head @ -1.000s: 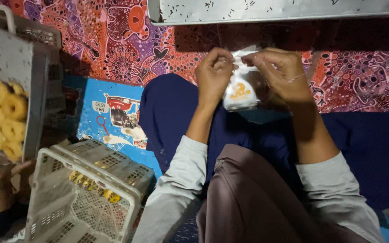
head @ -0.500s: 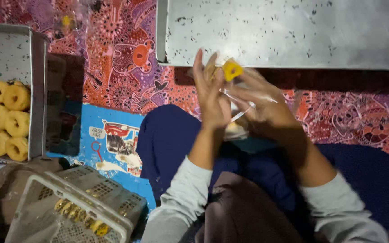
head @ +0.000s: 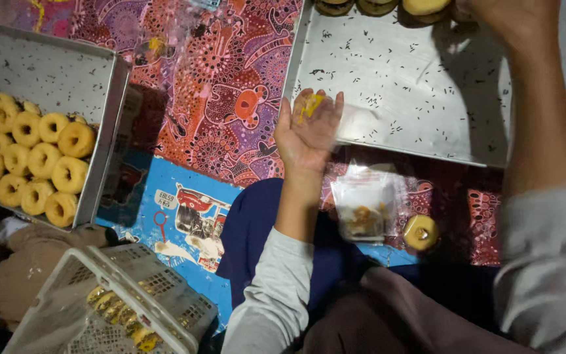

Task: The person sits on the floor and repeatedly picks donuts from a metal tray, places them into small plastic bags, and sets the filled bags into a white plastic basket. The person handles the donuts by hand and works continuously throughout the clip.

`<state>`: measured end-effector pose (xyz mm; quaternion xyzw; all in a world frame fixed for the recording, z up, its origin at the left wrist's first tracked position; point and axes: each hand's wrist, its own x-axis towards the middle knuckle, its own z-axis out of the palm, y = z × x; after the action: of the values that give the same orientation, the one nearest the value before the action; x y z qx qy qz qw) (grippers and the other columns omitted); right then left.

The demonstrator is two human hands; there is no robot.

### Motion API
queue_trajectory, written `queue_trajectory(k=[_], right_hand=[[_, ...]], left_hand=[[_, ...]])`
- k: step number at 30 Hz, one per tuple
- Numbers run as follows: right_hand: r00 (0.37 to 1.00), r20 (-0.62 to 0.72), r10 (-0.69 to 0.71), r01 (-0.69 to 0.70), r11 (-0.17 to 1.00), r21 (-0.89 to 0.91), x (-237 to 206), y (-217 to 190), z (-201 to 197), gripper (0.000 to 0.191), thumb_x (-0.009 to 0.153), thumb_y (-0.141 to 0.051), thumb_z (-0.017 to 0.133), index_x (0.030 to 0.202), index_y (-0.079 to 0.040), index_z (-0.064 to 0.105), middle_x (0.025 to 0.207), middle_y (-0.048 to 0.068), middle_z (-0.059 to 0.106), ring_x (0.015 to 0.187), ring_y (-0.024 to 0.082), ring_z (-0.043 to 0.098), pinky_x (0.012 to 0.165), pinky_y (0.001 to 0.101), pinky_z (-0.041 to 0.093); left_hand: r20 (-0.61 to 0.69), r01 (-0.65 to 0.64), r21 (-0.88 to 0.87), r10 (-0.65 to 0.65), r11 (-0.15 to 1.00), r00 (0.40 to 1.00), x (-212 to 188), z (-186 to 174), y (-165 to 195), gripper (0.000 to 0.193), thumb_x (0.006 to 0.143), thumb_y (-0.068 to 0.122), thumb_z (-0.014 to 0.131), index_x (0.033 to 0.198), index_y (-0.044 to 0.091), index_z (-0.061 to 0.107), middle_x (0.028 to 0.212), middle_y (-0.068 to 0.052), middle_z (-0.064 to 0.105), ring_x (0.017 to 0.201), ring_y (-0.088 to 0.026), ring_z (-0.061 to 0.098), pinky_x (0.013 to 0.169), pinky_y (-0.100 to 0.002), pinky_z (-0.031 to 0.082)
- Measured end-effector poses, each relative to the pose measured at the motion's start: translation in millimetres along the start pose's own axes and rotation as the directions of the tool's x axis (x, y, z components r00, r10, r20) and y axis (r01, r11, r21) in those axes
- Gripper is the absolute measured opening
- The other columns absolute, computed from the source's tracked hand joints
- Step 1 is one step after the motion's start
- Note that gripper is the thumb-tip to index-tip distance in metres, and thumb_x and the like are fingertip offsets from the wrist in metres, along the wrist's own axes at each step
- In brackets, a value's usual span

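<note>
At far left we are seeing a metal tray (head: 103,124) carrying rows of yellow ring doughnuts (head: 31,157). Near left, a pale slatted plastic basket (head: 109,308) is lying on its side, with small gold-wrapped items showing through the slats. Between these, a blue printed sheet (head: 178,213) is lying on the red patterned cloth (head: 224,78) that is covering the floor.

At centre, we are holding our left hand (head: 308,128) palm up and fingers spread, the grip apart, with a clear plastic bag (head: 352,121) bearing a yellow mark resting loosely against the palm, over the near edge of a second, speckled metal tray (head: 394,85).

Just near that, a stack of clear bags (head: 365,206) is lying on our lap, with a small yellow round item (head: 420,231) beside it.

At far right, our right hand (head: 509,19) is reaching over the tray's far edge toward some doughnuts; we cannot tell whether its grip is apart or together.
</note>
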<state>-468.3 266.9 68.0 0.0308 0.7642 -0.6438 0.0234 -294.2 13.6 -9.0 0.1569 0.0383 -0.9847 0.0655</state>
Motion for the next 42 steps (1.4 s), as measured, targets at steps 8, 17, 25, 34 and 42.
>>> queue_trajectory(k=[8, 17, 25, 34, 42], right_hand=[[0.919, 0.093, -0.384, 0.342, 0.891, 0.297, -231, 17, 43, 0.055, 0.087, -0.008, 0.079, 0.137, -0.001, 0.06, 0.134, 0.018, 0.062, 0.126, 0.028, 0.064, 0.108, 0.0392, 0.055], [0.896, 0.041, -0.441, 0.436, 0.861, -0.264, -255, -9, 73, 0.059, 0.088, -0.022, 0.083, 0.14, -0.003, 0.062, 0.152, 0.022, 0.051, 0.123, 0.028, 0.064, 0.107, 0.0383, 0.054], [0.75, 0.52, -0.409, 0.51, 0.858, -0.06, -278, -2, 59, 0.059, 0.092, -0.01, 0.066, 0.148, 0.003, 0.05, 0.124, 0.026, 0.065, 0.108, 0.031, 0.065, 0.091, 0.0404, 0.051], [0.62, 0.677, -0.398, 0.723, 0.625, -0.295, -358, -26, 123, 0.019, 0.1, -0.025, 0.07, 0.096, -0.008, 0.077, 0.083, 0.011, 0.074, 0.068, 0.027, 0.071, 0.06, 0.0374, 0.054], [0.462, 0.574, -0.676, 0.863, 0.492, -0.115, -357, 10, 135, 0.033, 0.091, -0.003, 0.068, 0.123, -0.001, 0.069, 0.113, 0.017, 0.074, 0.101, 0.034, 0.072, 0.089, 0.0408, 0.059]], left_hand=[[0.249, -0.118, 0.018, 0.11, 0.993, 0.962, -7, -16, -27, 0.051, 0.116, 0.047, 0.04, 0.126, 0.0, 0.057, 0.12, -0.024, 0.064, 0.112, -0.036, 0.062, 0.116, -0.061, 0.043], [0.284, -0.139, 0.428, 0.013, 0.893, 0.959, -90, -2, -84, 0.079, 0.109, 0.057, 0.05, 0.163, 0.002, 0.033, 0.153, -0.022, 0.046, 0.133, -0.031, 0.048, 0.12, -0.05, 0.034], [0.767, -0.702, 0.27, -0.294, -0.658, 0.571, -193, -8, 9, 0.062, 0.089, 0.044, 0.072, 0.14, 0.011, 0.057, 0.146, -0.013, 0.055, 0.144, -0.031, 0.043, 0.123, -0.058, 0.019], [0.193, -0.271, 0.95, 0.389, 0.156, 0.901, -256, -65, 69, 0.023, 0.107, 0.014, 0.059, 0.111, -0.006, 0.071, 0.105, -0.017, 0.078, 0.098, -0.024, 0.076, 0.091, -0.035, 0.061], [0.086, -0.238, 0.878, 0.351, 0.416, 0.932, -250, -80, 61, 0.023, 0.107, 0.008, 0.062, 0.118, -0.009, 0.071, 0.097, -0.015, 0.075, 0.078, -0.02, 0.069, 0.068, -0.031, 0.056]])
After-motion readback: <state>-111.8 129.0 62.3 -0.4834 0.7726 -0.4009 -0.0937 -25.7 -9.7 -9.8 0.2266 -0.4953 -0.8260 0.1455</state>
